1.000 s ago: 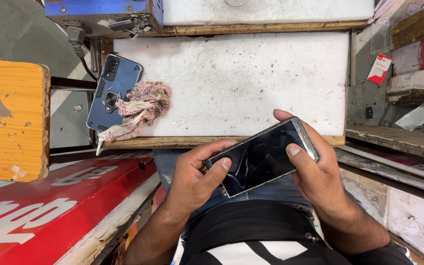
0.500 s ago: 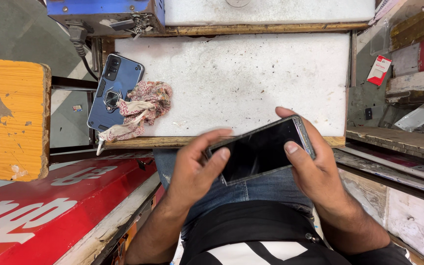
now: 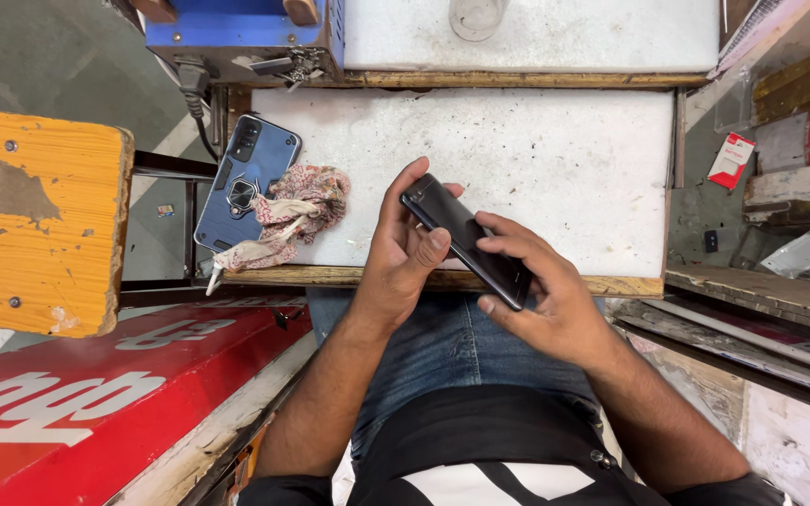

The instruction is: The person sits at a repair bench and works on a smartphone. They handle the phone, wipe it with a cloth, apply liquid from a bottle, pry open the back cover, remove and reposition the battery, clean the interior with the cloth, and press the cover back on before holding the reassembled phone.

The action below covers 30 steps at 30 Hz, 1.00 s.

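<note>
phone: slim black glass smartphone (image 3: 466, 241) now turned edge-up, diagonal, earlier screen-up | left hand (image 3: 403, 258) grip clasps its upper end | right hand (image 3: 546, 295) grip clasps its lower end | blue ringed phone case (image 3: 246, 183) left of phone, unmoved

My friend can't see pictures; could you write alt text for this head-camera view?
Both hands, left hand and right hand, hold a black smartphone over the edge of a white worktable. A blue phone case and a patterned rag lie at the table's left.
</note>
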### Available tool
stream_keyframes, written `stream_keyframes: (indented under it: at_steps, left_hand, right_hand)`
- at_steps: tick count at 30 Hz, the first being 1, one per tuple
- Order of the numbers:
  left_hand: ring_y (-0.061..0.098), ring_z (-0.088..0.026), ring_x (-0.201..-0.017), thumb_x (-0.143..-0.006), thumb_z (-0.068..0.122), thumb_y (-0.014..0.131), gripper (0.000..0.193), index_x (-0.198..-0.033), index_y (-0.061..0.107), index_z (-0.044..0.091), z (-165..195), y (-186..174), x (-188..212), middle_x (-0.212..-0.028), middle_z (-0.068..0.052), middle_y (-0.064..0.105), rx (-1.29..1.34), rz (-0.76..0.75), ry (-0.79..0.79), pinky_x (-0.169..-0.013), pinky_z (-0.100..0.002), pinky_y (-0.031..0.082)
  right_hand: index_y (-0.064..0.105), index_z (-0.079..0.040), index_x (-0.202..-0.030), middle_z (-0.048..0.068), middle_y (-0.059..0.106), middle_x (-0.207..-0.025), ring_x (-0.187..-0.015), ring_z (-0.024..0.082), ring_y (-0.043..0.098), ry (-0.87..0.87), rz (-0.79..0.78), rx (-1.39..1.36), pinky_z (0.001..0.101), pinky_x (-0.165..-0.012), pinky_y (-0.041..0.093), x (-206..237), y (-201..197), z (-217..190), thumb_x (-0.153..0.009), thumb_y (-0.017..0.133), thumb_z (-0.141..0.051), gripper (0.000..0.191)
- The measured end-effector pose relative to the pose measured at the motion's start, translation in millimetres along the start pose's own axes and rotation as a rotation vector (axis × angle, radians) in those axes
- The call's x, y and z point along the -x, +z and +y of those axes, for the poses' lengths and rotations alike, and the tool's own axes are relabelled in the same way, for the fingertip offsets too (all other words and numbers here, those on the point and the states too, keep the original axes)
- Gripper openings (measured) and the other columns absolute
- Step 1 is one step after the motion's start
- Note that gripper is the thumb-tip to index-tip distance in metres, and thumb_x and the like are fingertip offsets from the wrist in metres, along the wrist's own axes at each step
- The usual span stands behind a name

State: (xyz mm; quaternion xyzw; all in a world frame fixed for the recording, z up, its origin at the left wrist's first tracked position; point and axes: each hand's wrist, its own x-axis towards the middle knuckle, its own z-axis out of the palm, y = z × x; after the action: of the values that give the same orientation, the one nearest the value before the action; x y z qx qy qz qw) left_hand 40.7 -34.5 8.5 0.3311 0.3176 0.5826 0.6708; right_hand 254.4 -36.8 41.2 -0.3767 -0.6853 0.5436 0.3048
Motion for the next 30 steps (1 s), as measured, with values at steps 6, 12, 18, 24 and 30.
stream_keyframes:
  at_steps: [6,12,18,24,30]
  left_hand:
    - [0.052,-0.025,-0.136,-0.093,0.027,0.084,0.094,-0.165,0.025,0.013,-2.7,-10.9,-26.5,-0.152,-0.018,0.048,0.060,-0.041,0.067,-0.120,-0.042,0.047]
    - [0.056,-0.024,-0.131,-0.093,0.022,0.082,0.087,-0.161,0.029,0.012,-16.4,-12.4,-48.5,-0.139,-0.013,0.050,0.049,0.101,0.100,-0.116,-0.042,0.051]
    - [0.055,-0.013,-0.107,-0.096,0.021,0.078,0.071,-0.153,0.037,0.009,-23.8,-16.8,-69.8,-0.119,-0.008,0.049,-0.103,0.317,0.133,-0.093,-0.031,0.055]
    - [0.057,-0.010,-0.094,-0.096,0.028,0.077,0.072,-0.152,0.037,0.008,-29.3,-21.8,-81.3,-0.108,-0.007,0.053,-0.147,0.352,0.120,-0.077,-0.025,0.054]
    - [0.059,-0.009,-0.098,-0.099,0.033,0.075,0.072,-0.153,0.035,0.006,-33.8,-24.4,-79.0,-0.110,-0.002,0.054,-0.262,0.324,0.174,-0.081,-0.025,0.057]
  right_hand:
    - [0.044,-0.013,-0.152,0.023,0.033,-0.164,-0.149,0.041,0.040,0.017,0.023,0.106,0.0477,-0.108,0.048,-17.7,-5.7,7.5,-0.088,0.077,-0.017,0.072]
    - [0.052,-0.011,-0.148,0.022,0.050,-0.156,-0.141,0.034,0.055,-0.035,0.073,0.120,0.0428,-0.110,0.056,-36.2,-10.1,34.8,-0.102,0.064,-0.016,0.048]
    - [0.058,-0.012,-0.148,0.014,0.079,-0.113,-0.085,0.022,0.075,0.127,0.113,0.159,0.0336,-0.081,0.063,-40.7,-8.8,60.8,-0.106,0.053,-0.013,0.042]
    - [0.062,-0.006,-0.141,0.012,0.078,-0.106,-0.081,0.010,0.073,-0.026,0.243,0.263,0.0238,-0.061,0.058,-38.6,-6.8,66.2,-0.107,0.051,-0.008,0.036]
    - [0.066,-0.007,-0.136,0.008,0.076,-0.088,-0.063,0.011,0.067,-0.031,0.317,0.432,0.0254,-0.051,0.054,-38.9,1.4,58.3,-0.107,0.058,-0.009,0.031]
